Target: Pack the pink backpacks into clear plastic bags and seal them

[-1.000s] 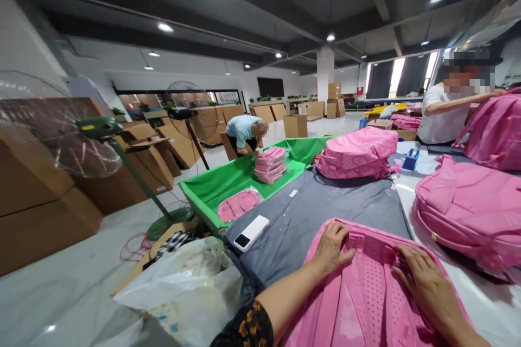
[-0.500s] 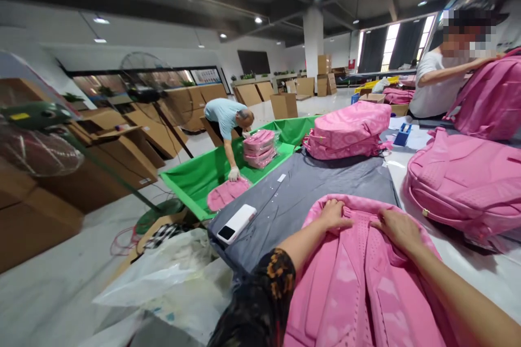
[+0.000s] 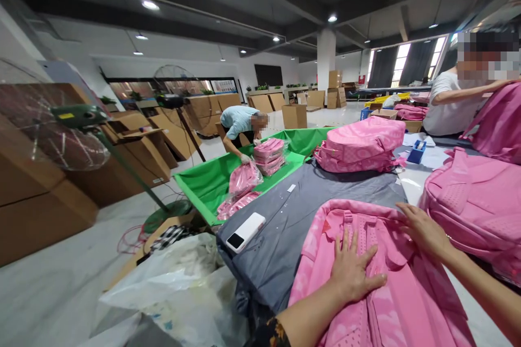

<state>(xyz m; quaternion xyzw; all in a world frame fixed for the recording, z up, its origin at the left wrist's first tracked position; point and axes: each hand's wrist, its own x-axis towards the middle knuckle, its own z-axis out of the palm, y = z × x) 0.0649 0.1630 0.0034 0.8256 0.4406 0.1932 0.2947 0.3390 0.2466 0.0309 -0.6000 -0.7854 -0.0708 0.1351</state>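
Observation:
A pink backpack (image 3: pixel 391 303) lies in front of me with its straps facing up, on a table covered in grey cloth (image 3: pixel 280 227). My left hand (image 3: pixel 353 271) rests on the straps, palm down with its fingers spread. At the upper right edge of the same backpack is my right hand (image 3: pixel 425 230), its fingers stretched out along the rim and holding nothing. Another pink backpack (image 3: pixel 476 206) lies just right of that hand. A third pink backpack (image 3: pixel 362 143) sits farther back on the cloth.
A white phone-like device (image 3: pixel 245 232) lies at the table's left edge. Beyond it, a co-worker (image 3: pixel 240 124) bends over a green bin (image 3: pixel 199 190) holding bagged pink packs. Another person (image 3: pixel 445 97) handles a backpack at right. A fan (image 3: pixel 77 119) and cartons stand at left.
My left hand has let go of the backpack's top edge and come down flat onto its straps. The right hand has shifted to the right edge. The co-worker has lifted a bagged pack.

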